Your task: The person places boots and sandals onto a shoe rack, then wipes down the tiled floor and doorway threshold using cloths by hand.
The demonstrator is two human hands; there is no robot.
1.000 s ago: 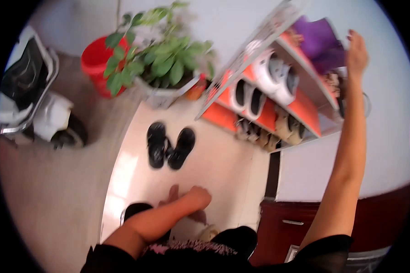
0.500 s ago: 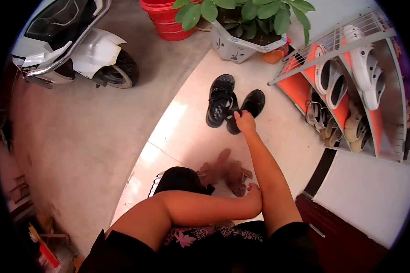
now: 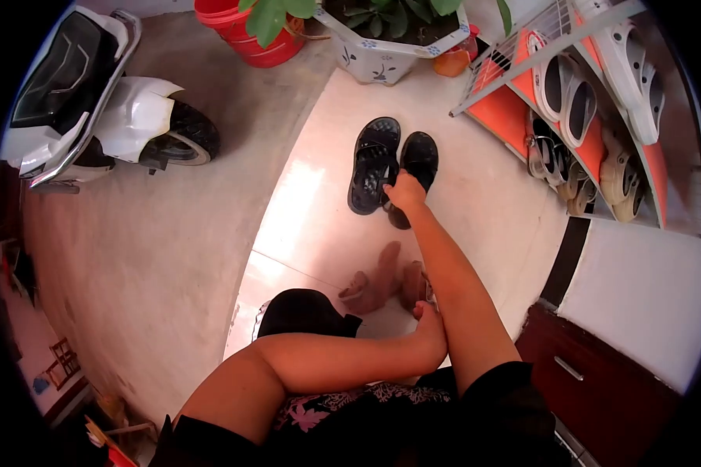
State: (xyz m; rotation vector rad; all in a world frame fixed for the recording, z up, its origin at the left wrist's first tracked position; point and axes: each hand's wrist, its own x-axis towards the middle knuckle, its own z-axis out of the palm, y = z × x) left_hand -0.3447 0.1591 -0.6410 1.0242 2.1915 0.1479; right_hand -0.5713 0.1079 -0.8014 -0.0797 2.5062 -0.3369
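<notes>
A pair of black sandals stands side by side on the pale tiles, the left sandal (image 3: pixel 374 167) and the right sandal (image 3: pixel 419 152) with their toes pointing away from me. My right hand (image 3: pixel 407 191) is closed on the strap area of the right sandal, covering part of it. My left hand (image 3: pixel 430 331) is bent close against my right forearm; most of its fingers are hidden, and I see nothing held in it. Below the sandals, brownish-pink footwear (image 3: pixel 378 284) lies near my knees, partly covered by my right arm.
A metal shoe rack (image 3: pixel 514 78) with white clogs (image 3: pixel 565 89) stands at right. Ahead are a potted plant in a white planter (image 3: pixel 374 62) and a red bucket (image 3: pixel 249 39). A white scooter (image 3: pixel 132 117) is at upper left, a dark red cabinet (image 3: pixel 592 373) at lower right.
The right sandal has turned and moved left in my right hand, from slanting away to lying nearly parallel beside the left sandal. The camera view has shifted slightly. My left arm stays folded.
</notes>
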